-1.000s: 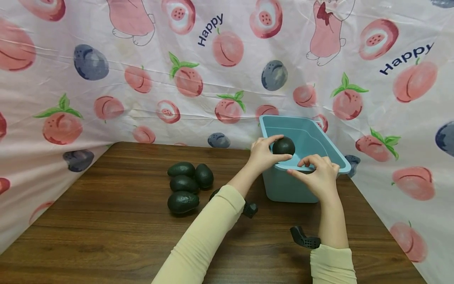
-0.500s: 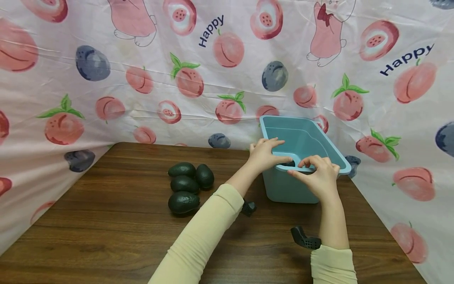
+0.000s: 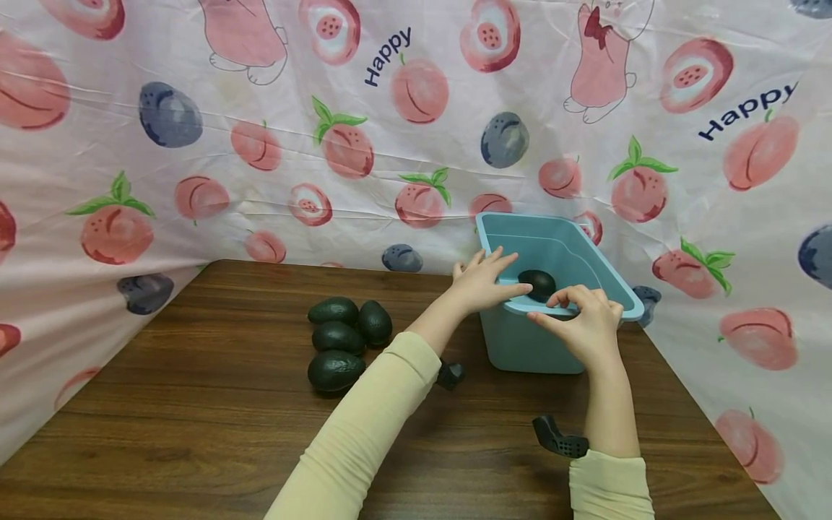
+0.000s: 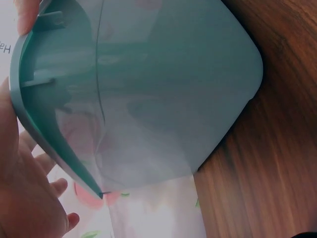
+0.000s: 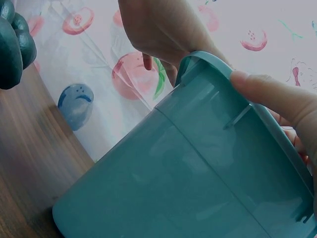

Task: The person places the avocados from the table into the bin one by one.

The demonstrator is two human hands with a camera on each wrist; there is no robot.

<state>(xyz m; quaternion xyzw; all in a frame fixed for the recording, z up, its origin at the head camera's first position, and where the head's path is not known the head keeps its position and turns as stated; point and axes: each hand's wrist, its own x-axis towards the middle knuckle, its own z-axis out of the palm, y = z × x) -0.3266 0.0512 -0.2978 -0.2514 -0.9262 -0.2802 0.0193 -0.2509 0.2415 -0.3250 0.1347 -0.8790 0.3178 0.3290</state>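
A dark green avocado (image 3: 536, 284) lies inside the light blue plastic bin (image 3: 529, 345). My left hand (image 3: 484, 284) is at the bin's near left corner, its fingers spread over the rim and holding nothing. In the left wrist view, the left hand (image 4: 27, 193) lies along the outside of that rim. My right hand (image 3: 588, 321) pinches the near rim, thumb outside and curled fingers inside. The right wrist view shows the right thumb (image 5: 272, 96) pressed on the rim. Several more avocados (image 3: 336, 370) sit close together on the table, left of the bin.
The brown wooden table (image 3: 195, 404) bears the bin at its back right. A fruit-printed cloth (image 3: 364, 159) hangs behind the table and down both sides. Black wrist mounts (image 3: 559, 437) stick out from the forearms.
My left hand let go of an avocado, which dropped into the bin and now lies farther in. The left fingers have spread and the hand shifted slightly left. The right hand stays put.
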